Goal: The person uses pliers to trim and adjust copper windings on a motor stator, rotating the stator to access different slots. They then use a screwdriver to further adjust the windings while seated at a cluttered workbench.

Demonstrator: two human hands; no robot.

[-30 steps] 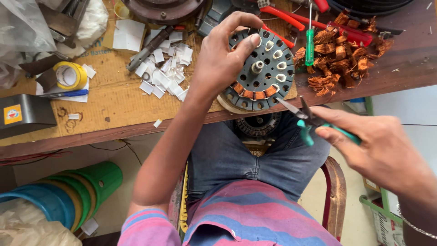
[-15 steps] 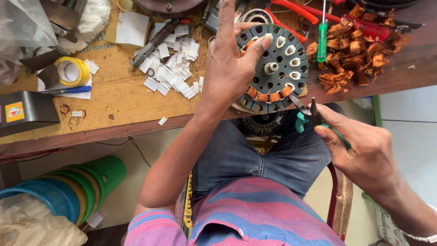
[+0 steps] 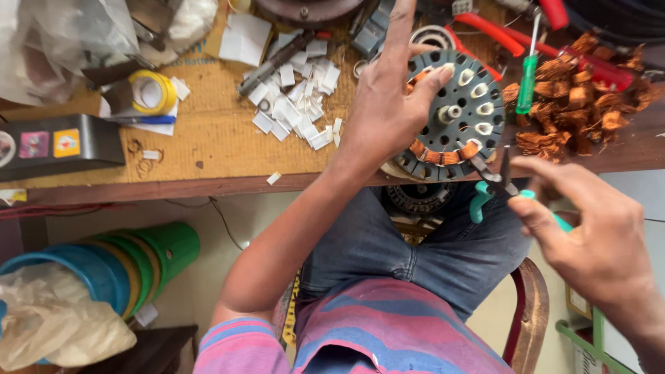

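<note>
A round grey motor stator (image 3: 460, 118) with copper windings in its lower slots lies at the edge of the wooden workbench (image 3: 208, 149). My left hand (image 3: 388, 104) rests on its left side, fingers spread over the top, pressing it down. My right hand (image 3: 589, 228) holds small cutters with teal handles (image 3: 495, 187); their tips touch the stator's lower right rim by the copper coils. A second stator (image 3: 419, 197) shows below the bench edge, above my lap.
A heap of pulled copper wire (image 3: 578, 104) lies right of the stator with a green screwdriver (image 3: 528, 79) and red-handled tools (image 3: 485, 34). White paper slips (image 3: 298, 104) and a yellow tape roll (image 3: 154, 91) lie on the bench's left. Stacked plastic tubs (image 3: 125, 266) stand below.
My left hand has slid across the stator, with a finger now stretched upward. My right hand has brought the cutters in closer to the stator's lower rim.
</note>
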